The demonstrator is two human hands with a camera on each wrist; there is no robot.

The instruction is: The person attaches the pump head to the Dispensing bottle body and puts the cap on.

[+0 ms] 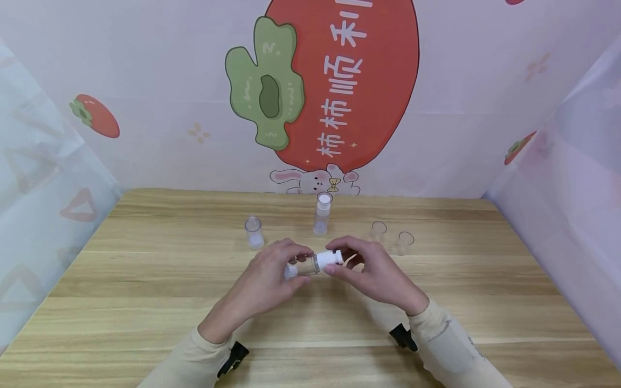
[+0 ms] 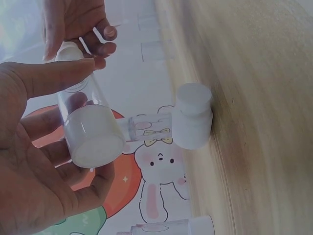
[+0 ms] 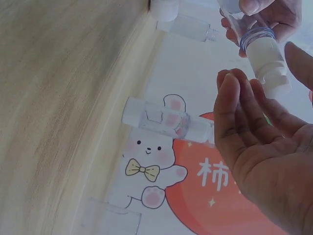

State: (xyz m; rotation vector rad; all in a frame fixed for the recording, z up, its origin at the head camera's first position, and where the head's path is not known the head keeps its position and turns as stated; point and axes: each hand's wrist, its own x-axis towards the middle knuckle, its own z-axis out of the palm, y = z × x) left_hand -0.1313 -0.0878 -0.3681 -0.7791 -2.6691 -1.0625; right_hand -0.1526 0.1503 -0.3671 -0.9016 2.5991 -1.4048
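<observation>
A clear bottle (image 1: pixel 306 266) with a thick white base (image 2: pixel 94 138) lies tilted in my left hand (image 1: pixel 271 275). My left thumb and fingers wrap its sides. At its other end is a white pump top (image 1: pixel 327 259), pointing toward my right hand (image 1: pixel 371 269). The right thumb and fingers are bent around that pump top, with the thumb at one side and fingertips at its outer end. Beneath the hands, a small white capped jar (image 2: pixel 193 117) stands on the table; it is largely hidden in the head view.
Behind the hands stands a clear bottle with a white pump (image 1: pixel 322 215). An open clear bottle with a white base (image 1: pixel 254 234) is at left. Two clear covers (image 1: pixel 378 233) (image 1: pixel 404 243) stand at right on the wooden table (image 1: pixel 170 280). A printed cloth backdrop (image 1: pixel 160 151) rises behind.
</observation>
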